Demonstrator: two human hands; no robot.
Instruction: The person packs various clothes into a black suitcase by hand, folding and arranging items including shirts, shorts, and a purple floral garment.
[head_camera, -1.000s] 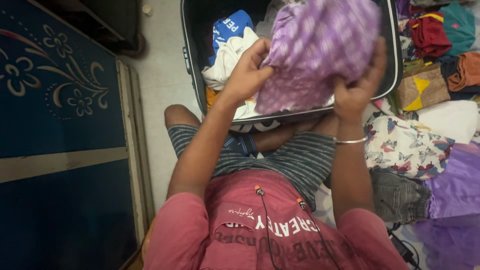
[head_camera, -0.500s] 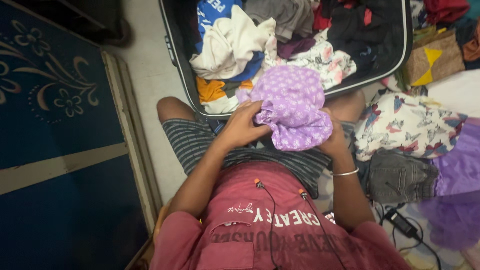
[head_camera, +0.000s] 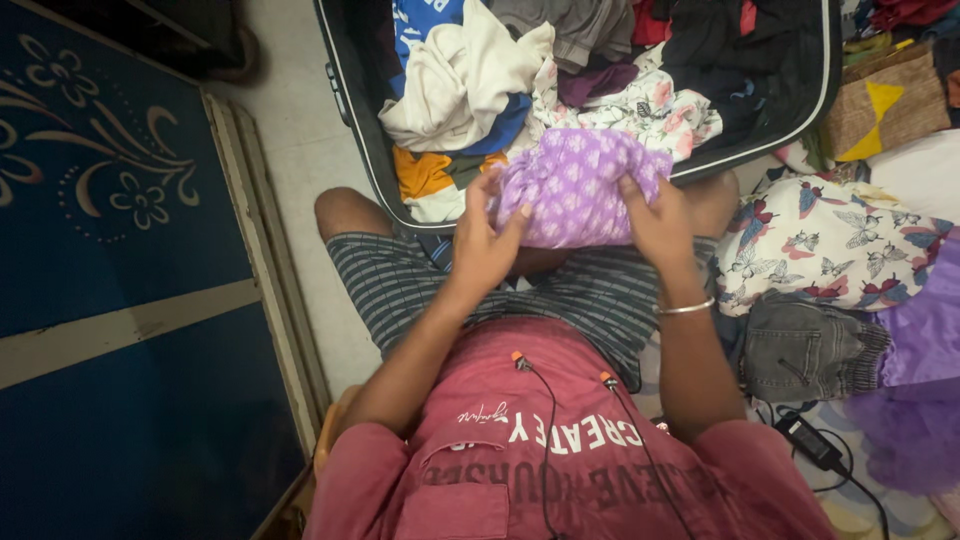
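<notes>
Purple cloth (head_camera: 575, 185) clasped by left hand (head_camera: 485, 245), right hand (head_camera: 660, 225).

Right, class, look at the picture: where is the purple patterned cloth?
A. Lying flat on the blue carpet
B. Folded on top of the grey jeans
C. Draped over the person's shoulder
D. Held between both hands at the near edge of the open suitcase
D: the left hand and right hand grip the purple patterned cloth from either side, at the near rim of the open suitcase.
</notes>
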